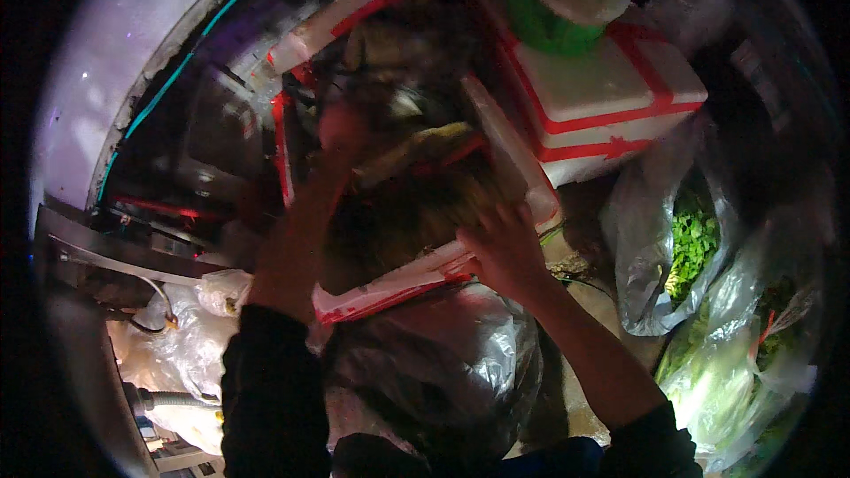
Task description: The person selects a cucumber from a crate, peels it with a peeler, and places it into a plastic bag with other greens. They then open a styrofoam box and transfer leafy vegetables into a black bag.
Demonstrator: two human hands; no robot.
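An open white foam box (pixel 392 292) bound with red tape lies before me, its inside dark and blurred. My left hand (pixel 342 129) reaches over the box's left part, in shadow; whether it grips anything does not show. A yellowish, blurred item (pixel 425 146) lies just right of it. At the box's near right corner, my right hand (pixel 501 249) rests on or just above the rim, fingers bent inward; what they may touch is hidden. Below the box's near wall spreads a large clear plastic bag (pixel 498 352).
A closed foam box (pixel 597 86) with red tape stands at the upper right, a green round container (pixel 571 40) on it. Bags with leafy greens (pixel 694 245) and pale green vegetables (pixel 710 385) lie right. Filled plastic bags (pixel 192 338) and a ribbed hose (pixel 179 399) are at the lower left.
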